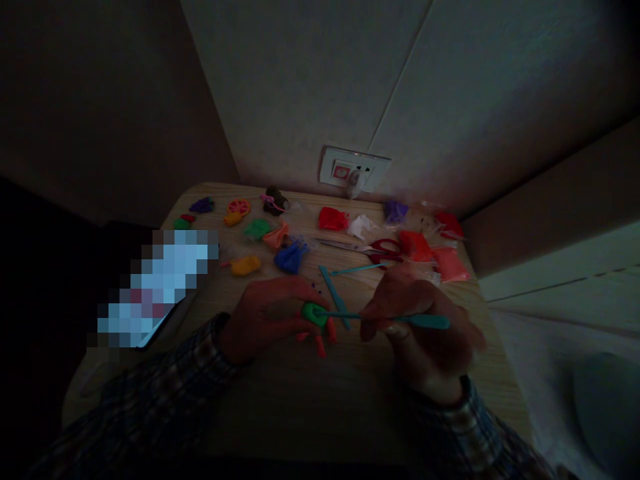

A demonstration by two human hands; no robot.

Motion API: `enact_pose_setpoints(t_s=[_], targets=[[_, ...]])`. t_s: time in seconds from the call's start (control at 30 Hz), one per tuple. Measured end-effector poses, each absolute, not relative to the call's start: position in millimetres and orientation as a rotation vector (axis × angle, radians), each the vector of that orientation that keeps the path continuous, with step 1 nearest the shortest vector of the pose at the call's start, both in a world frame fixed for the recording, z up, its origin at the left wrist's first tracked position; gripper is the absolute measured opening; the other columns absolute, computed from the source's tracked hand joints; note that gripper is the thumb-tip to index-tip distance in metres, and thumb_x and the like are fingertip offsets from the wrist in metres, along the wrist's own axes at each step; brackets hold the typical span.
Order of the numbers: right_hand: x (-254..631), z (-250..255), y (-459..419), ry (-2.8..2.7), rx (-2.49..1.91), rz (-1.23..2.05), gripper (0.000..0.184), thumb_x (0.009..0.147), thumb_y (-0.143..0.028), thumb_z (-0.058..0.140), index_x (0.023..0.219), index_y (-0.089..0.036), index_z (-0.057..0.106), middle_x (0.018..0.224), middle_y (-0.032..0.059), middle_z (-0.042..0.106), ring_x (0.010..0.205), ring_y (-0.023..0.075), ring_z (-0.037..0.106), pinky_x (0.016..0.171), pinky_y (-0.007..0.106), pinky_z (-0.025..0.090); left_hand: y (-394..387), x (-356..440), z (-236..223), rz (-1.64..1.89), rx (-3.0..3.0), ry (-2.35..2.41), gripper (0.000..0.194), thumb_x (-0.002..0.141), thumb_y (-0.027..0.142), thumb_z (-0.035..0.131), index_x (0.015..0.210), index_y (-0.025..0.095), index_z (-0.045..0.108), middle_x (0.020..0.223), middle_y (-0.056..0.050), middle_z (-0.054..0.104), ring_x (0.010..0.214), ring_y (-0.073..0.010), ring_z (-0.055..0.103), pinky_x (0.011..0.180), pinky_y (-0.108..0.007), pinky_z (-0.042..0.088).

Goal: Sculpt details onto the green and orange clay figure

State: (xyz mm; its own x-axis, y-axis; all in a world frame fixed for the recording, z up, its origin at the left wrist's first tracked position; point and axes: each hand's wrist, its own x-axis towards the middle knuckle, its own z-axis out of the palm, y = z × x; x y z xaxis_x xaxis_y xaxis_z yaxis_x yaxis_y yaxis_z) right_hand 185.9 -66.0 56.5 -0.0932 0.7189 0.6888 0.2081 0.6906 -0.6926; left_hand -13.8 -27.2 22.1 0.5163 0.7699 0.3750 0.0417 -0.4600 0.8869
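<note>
Between the thumb and fingers of my left hand (pixel 267 310) is a small green lump of modelling clay (pixel 315 313). Pink-red clay pieces (pixel 320 343) show just below it; whether they are joined to it I cannot tell. My right hand (pixel 423 327) is closed round a thin teal clay modelling tool (pixel 430 321), whose tip meets the green clay. Behind the clay lies a flat teal tool (pixel 334 293) on the wooden table (pixel 280 413). Another slim teal tool (pixel 357 269) rests near the right fingers.
Red-handled scissors (pixel 385 247) lie behind my hands. Bags of clay, including blue (pixel 290 258), red (pixel 333 219) and orange (pixel 415 245), are spread along the back. A phone (pixel 160 287) with a lit, blurred screen stands at left. A wall socket (pixel 354 170) is behind the table.
</note>
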Motion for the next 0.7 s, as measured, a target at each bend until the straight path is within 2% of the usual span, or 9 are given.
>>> enact_pose_setpoints(t_s=[0.13, 0.27, 0.57, 0.7], targets=[[184.5, 53.9, -66.2, -1.565, -0.817, 0.503, 0.011, 0.087, -0.030, 0.068, 0.079, -0.023, 0.064, 0.059, -0.0022, 0.061, 0.055, 0.0163, 0.057, 0.056, 0.035, 0.046, -27.8, -13.1, 23.1, 1.011, 1.867, 0.617, 0.024, 0.082, 0.040, 0.070, 0.094, 0.019, 0.071, 0.084, -0.006, 0.075, 0.078, -0.0199, 0.070, 0.073, -0.032, 0.055], [183.3, 53.1, -67.2, -1.517, -0.827, 0.512, 0.013, 0.082, -0.028, 0.074, 0.077, -0.024, 0.062, 0.062, -0.0022, 0.063, 0.056, 0.0162, 0.057, 0.051, 0.032, 0.046, -28.4, -11.9, 23.6, 1.034, 1.933, 0.581, 0.021, 0.082, 0.034, 0.072, 0.095, 0.019, 0.071, 0.086, -0.006, 0.076, 0.082, -0.0199, 0.070, 0.077, -0.032, 0.055], [186.4, 59.0, -66.6, -1.496, -0.829, 0.521, 0.009, 0.091, -0.027, 0.062, 0.086, -0.023, 0.068, 0.058, -0.0012, 0.061, 0.052, 0.0169, 0.058, 0.054, 0.036, 0.046, -27.7, -15.3, 22.3, 1.049, 1.891, 0.645, 0.025, 0.081, 0.042, 0.071, 0.093, 0.019, 0.071, 0.086, -0.007, 0.075, 0.080, -0.0206, 0.071, 0.075, -0.032, 0.056], [187.9, 60.9, -66.6, -1.481, -0.786, 0.514, 0.009, 0.090, -0.028, 0.063, 0.083, -0.023, 0.067, 0.056, -0.0016, 0.060, 0.050, 0.0169, 0.057, 0.053, 0.036, 0.045, -27.9, -15.4, 22.5, 1.015, 1.881, 0.618, 0.022, 0.081, 0.038, 0.072, 0.093, 0.019, 0.071, 0.086, -0.008, 0.075, 0.082, -0.0210, 0.071, 0.076, -0.032, 0.056]])
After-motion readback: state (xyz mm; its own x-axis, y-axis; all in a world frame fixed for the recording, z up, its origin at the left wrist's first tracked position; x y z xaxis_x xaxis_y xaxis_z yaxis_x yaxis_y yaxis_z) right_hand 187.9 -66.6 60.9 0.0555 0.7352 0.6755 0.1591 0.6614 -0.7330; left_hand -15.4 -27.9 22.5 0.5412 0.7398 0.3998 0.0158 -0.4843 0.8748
